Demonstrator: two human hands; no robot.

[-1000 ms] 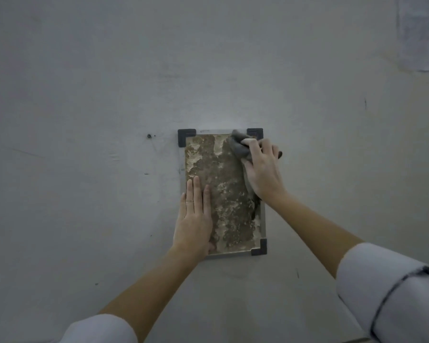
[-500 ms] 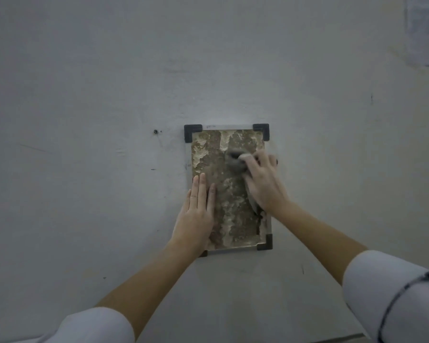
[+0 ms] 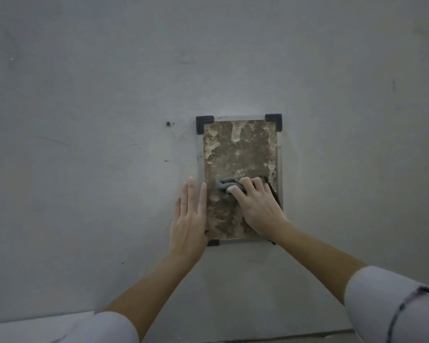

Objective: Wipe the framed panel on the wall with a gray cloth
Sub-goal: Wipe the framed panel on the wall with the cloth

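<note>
- Nearest, bottom right: a pale sleeve (image 3: pixel 391 305) with a dark seam line, rolled above the forearm.
- Bottom left: a second pale sleeve (image 3: pixel 102 328), bare forearm running up from it toward the wall.
- Left hand (image 3: pixel 190 216) flat on the wall (image 3: pixel 84 120), palm down, fingers (image 3: pixel 190 191) straight and close together, holding nothing.
- Lying along the panel's left edge, thumb side over the lower left frame, just above the bottom left corner piece (image 3: pixel 213 242).
- Right hand (image 3: pixel 256 207) pressed on the lower right part of the panel (image 3: pixel 238 157), fingers curled and clamped on the cloth (image 3: pixel 224 186).
- Gray cloth bunched under the fingertips, poking out to the left of the hand, flat against the mottled brown face; a dark strip trailing down by the right frame edge.
- Panel upright on the wall, light rim, dark corner pieces at top left (image 3: pixel 203 122) and top right (image 3: pixel 274 120); bottom right corner hidden behind the wrist.
- Surface blotchy brown with pale flaking patches, mostly near the top left.
- Beyond, left of the panel: a small dark screw (image 3: pixel 168 123) in the wall, apart from the frame.
- Elsewhere, bare gray wall with a few faint scuffs.
</note>
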